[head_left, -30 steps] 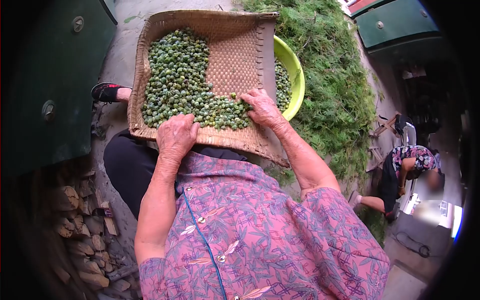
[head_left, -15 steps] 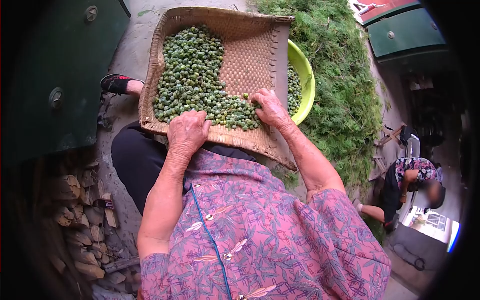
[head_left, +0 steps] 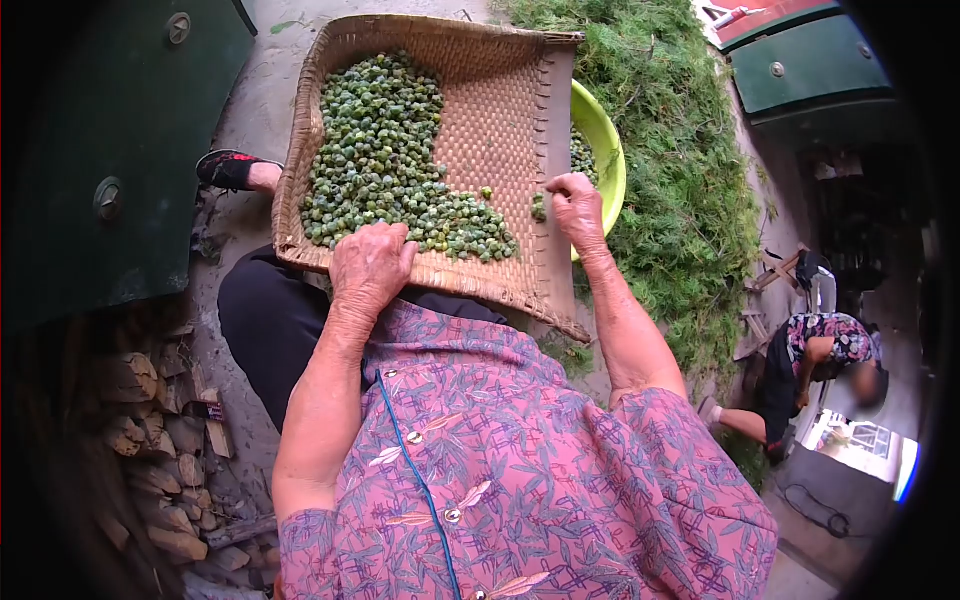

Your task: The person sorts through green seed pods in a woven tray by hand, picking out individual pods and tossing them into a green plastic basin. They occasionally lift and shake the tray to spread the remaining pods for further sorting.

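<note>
A woven winnowing basket rests over my lap, with small round green fruits heaped along its left and near sides. My left hand is closed over the near rim, its fingertips hidden at the edge of the heap. Above the basket's flat right lip is my right hand, its fingers curled in. A few green fruits show right at its fingers; the inside of the hand is hidden. Beyond that lip, partly under it, stands a yellow-green basin holding more of the same fruits.
Cut green foliage spreads on the ground to the right. Split firewood is stacked at lower left, near a dark green cabinet. A shoed foot shows left of the basket. Another person bends over at far right.
My right hand has moved right, from the edge of the heap to the basket's lip, and a few fruits have come along with it. My left hand keeps its place on the rim.
</note>
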The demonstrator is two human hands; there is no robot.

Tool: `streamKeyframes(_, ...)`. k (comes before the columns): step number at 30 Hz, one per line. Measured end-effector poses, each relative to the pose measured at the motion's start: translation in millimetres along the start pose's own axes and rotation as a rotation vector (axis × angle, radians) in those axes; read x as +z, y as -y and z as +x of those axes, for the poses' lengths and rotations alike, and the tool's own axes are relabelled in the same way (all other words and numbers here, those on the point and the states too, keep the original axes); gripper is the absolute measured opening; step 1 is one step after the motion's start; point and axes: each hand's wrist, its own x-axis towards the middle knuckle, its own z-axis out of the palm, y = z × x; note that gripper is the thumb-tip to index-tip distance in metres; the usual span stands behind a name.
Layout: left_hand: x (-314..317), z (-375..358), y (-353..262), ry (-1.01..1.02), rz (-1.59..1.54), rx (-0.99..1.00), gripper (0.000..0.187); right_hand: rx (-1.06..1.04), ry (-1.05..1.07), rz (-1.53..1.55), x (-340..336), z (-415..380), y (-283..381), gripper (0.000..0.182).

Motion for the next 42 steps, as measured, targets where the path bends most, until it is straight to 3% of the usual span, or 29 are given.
streamKeyframes(7, -0.6, -0.7, -1.3, -0.017, -0.014, 0.003, 0.02, -0.019, -0.095, -0.281, -21.9, 2.5, -47.0, 0.02)
streamKeyframes(10, -2.0, -0.7, -2.0, -0.006, -0.01, 0.003, 0.02, -0.073, -0.07, -0.153, -11.9, 3.6, -28.2, 0.019)
streamKeyframes(12, -2.2, -0.6, -2.4, 0.005, -0.002, 0.003, 0.02, -0.031, 0.153, -0.032, -7.9, 3.7, -9.1, 0.024)
streamKeyframes(14, -2.0, -1.0, -2.2, -0.005, -0.01, 0.001, 0.021, -0.187, 0.23, -0.263, -2.1, 2.0, -0.7, 0.032)
streamKeyframes(17, -2.6, -1.3, -3.0, -0.001, -0.009, -0.006, 0.021, -0.165, 0.348, -0.43, -0.5, -6.5, 20.4, 0.033)
streamKeyframes(21, -2.6, -1.5, -2.2, 0.004, -0.009, -0.006, 0.022, -0.102, 0.316, -0.221, 9.1, -15.0, 14.5, 0.026)
streamKeyframes(25, -0.8, -1.3, -1.4, -0.004, -0.018, -0.007, 0.022, -0.15, 0.251, -0.154, 5.2, -24.0, 10.0, 0.03)
streamKeyframes(28, -1.4, -0.4, -1.8, -0.006, -0.019, -0.01, 0.022, -0.243, 0.024, -0.2, 0.9, -26.2, -5.9, 0.029)
streamKeyframes(30, -2.3, -1.6, -1.5, -0.003, -0.019, -0.009, 0.022, 0.024, -0.07, -0.093, -7.7, -20.9, -17.9, 0.027)
streamKeyframes(33, -3.3, -0.2, -3.6, 0.012, -0.014, -0.009, 0.022, -0.031, -0.124, -0.194, -25.0, -4.8, -35.9, 0.028)
streamKeyframes(36, -2.0, -0.6, -2.2, -0.001, -0.014, -0.023, 0.021, -0.083, -0.124, -0.44, -27.6, 7.2, -38.2, 0.033)
streamKeyframes(39, 1.1, -0.9, -1.6, -0.001, -0.005, -0.02, 0.021, -0.169, -0.055, -0.428, -10.9, 15.8, -19.6, 0.027)
streamKeyframes(42, 1.1, -1.2, -1.1, -0.015, 0.0, -0.016, 0.021, -0.209, 0.139, -0.103, 22.7, 18.5, 15.3, 0.017)
